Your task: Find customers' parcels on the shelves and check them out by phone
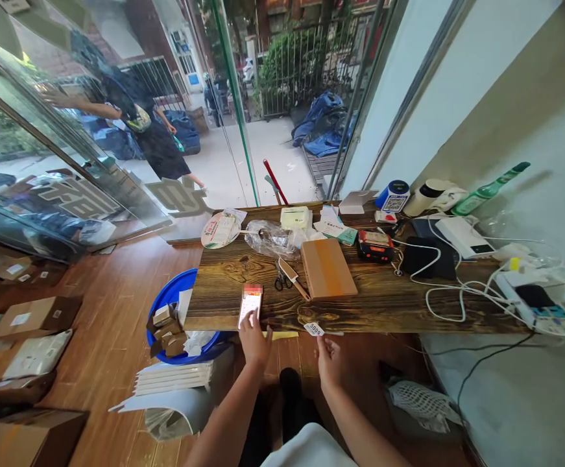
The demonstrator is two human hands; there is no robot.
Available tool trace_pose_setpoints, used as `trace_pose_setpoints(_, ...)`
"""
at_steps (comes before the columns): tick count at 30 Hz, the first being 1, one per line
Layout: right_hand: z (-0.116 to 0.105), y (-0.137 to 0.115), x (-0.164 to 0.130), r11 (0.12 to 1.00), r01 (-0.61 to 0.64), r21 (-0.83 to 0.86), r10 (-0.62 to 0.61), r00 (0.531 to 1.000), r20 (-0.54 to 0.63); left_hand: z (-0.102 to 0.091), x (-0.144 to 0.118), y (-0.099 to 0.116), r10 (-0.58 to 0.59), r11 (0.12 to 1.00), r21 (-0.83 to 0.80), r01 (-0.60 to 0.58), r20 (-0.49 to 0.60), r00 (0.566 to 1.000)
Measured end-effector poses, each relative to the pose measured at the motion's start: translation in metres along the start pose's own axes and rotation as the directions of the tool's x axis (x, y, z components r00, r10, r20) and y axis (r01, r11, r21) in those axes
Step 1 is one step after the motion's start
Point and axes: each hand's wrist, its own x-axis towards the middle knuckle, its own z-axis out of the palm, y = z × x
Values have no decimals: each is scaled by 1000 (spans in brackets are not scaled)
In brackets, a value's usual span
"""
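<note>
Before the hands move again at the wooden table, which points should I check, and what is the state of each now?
1. Left hand touches the phone: ok.
2. Phone lies flat on the table, near its front edge: ok.
3. Right hand is at the small label: ok; actual grip: cannot tell.
4. Scissors lie apart from both hands: ok.
5. White cables tangled on the table's right part: not ok.

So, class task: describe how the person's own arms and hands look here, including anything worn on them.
Both forearms are bare, with no sleeves showing. The left hand and right hand wear no gloves, and no watch, bracelet or ring is visible. A white garment shows at the bottom edge between the arms.
</note>
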Motion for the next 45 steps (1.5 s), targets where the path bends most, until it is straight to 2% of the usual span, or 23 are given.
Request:
trace_pose_setpoints(2, 13, -4, -13, 990, 124, -63, -121, 992, 41, -2, 9, -10, -153, 988, -16, 152, -89, 984)
trace_pose_setpoints(4, 36, -7, -25, 967, 232, -103, -218, 967, 133, -3, 23, -19, -221, 975, -46, 218, -87, 971)
trace_pose_setpoints(7, 77, -6, -38, 924, 347, -160, -297, 916, 271, -4, 45, -30, -230, 968, -106, 228, -4, 973)
trace_pose_setpoints(10, 101, 0, -42, 876, 416, -244, -344, 893, 289, -11, 56, -41, -192, 950, -221, 219, 137, 972)
trace_pose_setpoints(12, 99, 3, -41, 835, 443, -326, -382, 894, 236, -19, 52, -51, -115, 919, -341, 195, 241, 964)
trace_pose_setpoints(14, 85, 4, -39, 784, 456, -421, -426, 889, 168, -30, 38, -64, -23, 873, -459, 167, 302, 953)
trace_pose_setpoints(16, 66, 3, -35, 722, 475, -502, -467, 871, 152, -40, 21, -78, 48, 830, -539, 146, 329, 943)
trace_pose_setpoints(19, 47, 0, -26, 621, 542, -566, -477, 834, 276, -49, 2, -94, 58, 861, -490, 135, 359, 931)
trace_pose_setpoints(22, 44, -4, -14, 545, 612, -573, -437, 791, 428, -47, 4, -97, -2, 938, -323, 124, 355, 935)
trace_pose_setpoints(25, 47, -9, -6, 500, 657, -564, -407, 753, 517, -39, 21, -87, -18, 971, -220, 89, 306, 952)
trace_pose_setpoints(30, 49, -13, -3, 479, 690, -542, -390, 721, 573, -26, 40, -60, -57, 997, -50, 66, 171, 984)
trace_pose_setpoints(32, 47, -13, -10, 494, 695, -522, -383, 713, 587, -21, 40, -46, 31, 1000, -6, -31, 147, 989)
trace_pose_setpoints(33, 44, -12, -14, 506, 695, -510, -381, 711, 591, -17, 40, -37, 124, 992, -8, -124, 174, 977)
trace_pose_setpoints(34, 40, -11, -19, 521, 691, -500, -381, 713, 588, -13, 39, -28, 229, 973, -28, -229, 222, 948)
trace_pose_setpoints(35, 34, -11, -24, 539, 681, -495, -387, 722, 573, -8, 38, -17, 328, 944, -65, -323, 279, 902)
trace_pose_setpoints(37, 16, -13, -32, 583, 638, -503, -413, 766, 492, 6, 36, 7, 449, 892, -141, -430, 378, 810)
trace_pose_setpoints(39, -9, -20, -33, 637, 570, -519, -443, 822, 359, 22, 33, 31, 477, 876, -165, -452, 427, 768)
trace_pose_setpoints(42, -49, -38, -16, 722, 475, -504, -438, 877, 198, 44, 29, 63, 431, 898, -140, -416, 459, 777)
trace_pose_setpoints(45, -75, -62, 20, 793, 417, -443, -385, 908, 166, 58, 26, 83, 364, 928, -108, -358, 476, 800)
